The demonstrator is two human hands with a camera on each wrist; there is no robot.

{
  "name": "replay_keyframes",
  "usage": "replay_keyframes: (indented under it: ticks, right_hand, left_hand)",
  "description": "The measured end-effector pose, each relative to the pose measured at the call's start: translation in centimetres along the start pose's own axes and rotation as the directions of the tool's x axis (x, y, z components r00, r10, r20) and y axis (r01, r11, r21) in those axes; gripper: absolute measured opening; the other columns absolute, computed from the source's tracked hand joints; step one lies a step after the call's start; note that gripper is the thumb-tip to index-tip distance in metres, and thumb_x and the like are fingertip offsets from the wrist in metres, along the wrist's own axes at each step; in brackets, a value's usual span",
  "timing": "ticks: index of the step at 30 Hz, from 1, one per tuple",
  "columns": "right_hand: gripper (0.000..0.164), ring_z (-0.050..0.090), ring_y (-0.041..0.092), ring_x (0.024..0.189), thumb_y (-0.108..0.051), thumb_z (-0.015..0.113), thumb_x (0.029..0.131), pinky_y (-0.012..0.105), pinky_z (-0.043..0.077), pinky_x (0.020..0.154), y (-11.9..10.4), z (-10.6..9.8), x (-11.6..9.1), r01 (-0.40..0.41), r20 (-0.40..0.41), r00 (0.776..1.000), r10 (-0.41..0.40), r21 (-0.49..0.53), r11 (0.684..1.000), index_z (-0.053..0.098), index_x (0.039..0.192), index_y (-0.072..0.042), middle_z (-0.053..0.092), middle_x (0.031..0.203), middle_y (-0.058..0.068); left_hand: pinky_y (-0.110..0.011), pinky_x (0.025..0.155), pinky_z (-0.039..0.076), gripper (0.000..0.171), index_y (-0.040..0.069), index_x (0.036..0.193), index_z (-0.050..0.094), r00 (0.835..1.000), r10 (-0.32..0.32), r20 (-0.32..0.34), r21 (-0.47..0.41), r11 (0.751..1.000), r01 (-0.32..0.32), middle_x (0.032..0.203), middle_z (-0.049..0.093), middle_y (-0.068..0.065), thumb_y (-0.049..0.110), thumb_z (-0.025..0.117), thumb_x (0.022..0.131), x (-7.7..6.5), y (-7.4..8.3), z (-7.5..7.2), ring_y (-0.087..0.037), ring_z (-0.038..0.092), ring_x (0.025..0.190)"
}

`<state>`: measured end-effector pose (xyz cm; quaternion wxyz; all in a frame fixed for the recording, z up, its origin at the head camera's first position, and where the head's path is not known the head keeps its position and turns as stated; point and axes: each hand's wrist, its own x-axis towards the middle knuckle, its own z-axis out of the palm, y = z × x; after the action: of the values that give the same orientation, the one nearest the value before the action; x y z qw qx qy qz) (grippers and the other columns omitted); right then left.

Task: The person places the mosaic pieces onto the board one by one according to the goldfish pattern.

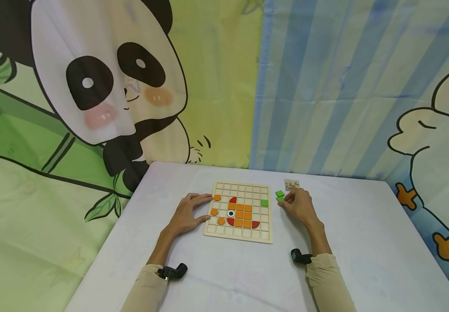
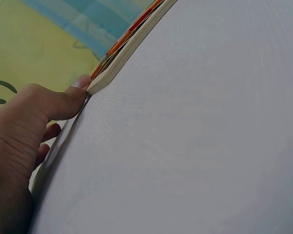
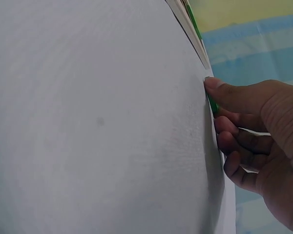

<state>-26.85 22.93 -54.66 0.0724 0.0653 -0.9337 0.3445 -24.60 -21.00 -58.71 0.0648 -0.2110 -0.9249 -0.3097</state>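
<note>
A square wooden grid board [image 1: 240, 237] lies flat, holding orange square tiles [image 1: 247, 215], red quarter-round tiles [image 1: 255, 225], a round eye tile [image 1: 231, 213] and one green square [image 1: 264, 203]. Three orange discs [image 1: 217, 197] sit along its left side. My left hand [image 1: 185, 213] rests at the board's left edge, thumb and forefinger spread; in the left wrist view the thumb [image 2: 71, 102] touches the board's corner. Right of the board, my right hand [image 1: 299, 206] pinches a green square tile [image 3: 212, 102] between thumb and fingers, low over the table. Another green square tile [image 1: 280, 193] lies just beyond it.
A small patterned card [image 1: 291, 183] lies behind the right hand, partly covered by its fingers. The white-covered table [image 1: 232, 277] ends at a printed curtain with a panda [image 1: 103, 86] and blue stripes. Both wrists wear a black camera band [image 1: 173, 271].
</note>
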Motion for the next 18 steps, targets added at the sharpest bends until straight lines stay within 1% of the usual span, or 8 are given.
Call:
replay_keyframes:
  ticks: [3, 8, 18]
  right_hand:
    - [0.027, 0.070, 0.024, 0.073, -0.012, 0.094, 0.084, 0.037, 0.056, 0.070, 0.02, -0.10, -0.03, 0.011, -0.006, 1.000, -0.011, -0.006, 1.000, 0.082, 0.096, 0.010, 0.078, 0.082, 0.017]
    - [0.025, 0.068, 0.021, 0.070, -0.010, 0.093, 0.084, 0.030, 0.052, 0.065, -0.07, -0.40, -0.31, 0.016, -0.002, 1.000, -0.016, -0.002, 1.000, 0.083, 0.097, 0.010, 0.079, 0.080, 0.016]
    - [0.023, 0.063, 0.017, 0.068, -0.007, 0.091, 0.085, 0.028, 0.049, 0.063, -0.28, -0.78, -0.87, 0.032, 0.014, 0.999, -0.032, 0.003, 0.999, 0.084, 0.098, 0.010, 0.078, 0.078, 0.013]
  left_hand:
    - [-0.060, 0.120, 0.041, 0.067, 0.031, 0.153, 0.065, 1.000, 0.001, -0.003, -0.002, 1.000, -0.001, 0.161, 0.061, 0.010, 0.037, 0.089, 0.091, 0.00, 0.04, -0.03, -0.027, 0.053, 0.144]
    - [-0.061, 0.120, 0.041, 0.067, 0.031, 0.153, 0.065, 1.000, -0.006, -0.006, -0.003, 1.000, 0.006, 0.161, 0.061, 0.011, 0.037, 0.089, 0.091, 0.02, 0.03, 0.02, -0.027, 0.053, 0.144]
    - [-0.060, 0.120, 0.041, 0.068, 0.031, 0.153, 0.065, 1.000, -0.013, 0.000, 0.002, 1.000, 0.013, 0.161, 0.061, 0.010, 0.037, 0.089, 0.090, 0.02, -0.04, 0.02, -0.026, 0.053, 0.143]
